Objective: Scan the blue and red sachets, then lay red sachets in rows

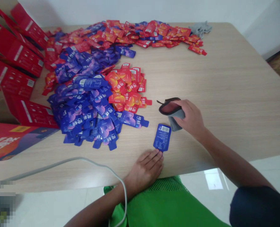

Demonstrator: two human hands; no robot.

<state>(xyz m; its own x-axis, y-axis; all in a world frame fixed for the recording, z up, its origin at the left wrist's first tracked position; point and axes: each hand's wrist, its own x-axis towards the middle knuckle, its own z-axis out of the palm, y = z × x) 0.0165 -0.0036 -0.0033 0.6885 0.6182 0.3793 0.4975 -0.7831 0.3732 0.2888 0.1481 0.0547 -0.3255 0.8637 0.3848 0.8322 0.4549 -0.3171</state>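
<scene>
My left hand point(149, 167) lies flat near the table's front edge. Its fingers are stretched out, with the tips on the narrow end of a blue sachet point(162, 137). That sachet rests on the table with its printed, barcoded back up. My right hand point(190, 118) is closed around a grey fabric piece with a dark-rimmed opening point(175, 123), perhaps a glove; its exact kind is unclear. The opening faces up and left, showing a reddish inside, and the lower part hangs just beside the sachet's upper right corner.
Piled blue sachets point(80, 110) and red sachets point(127, 85) cover the table's left side, and more line its back. Red boxes point(17, 75) stand at the far left. Grey cloth point(201, 29) lies at the back. A grey cable point(99, 164) crosses over my left forearm.
</scene>
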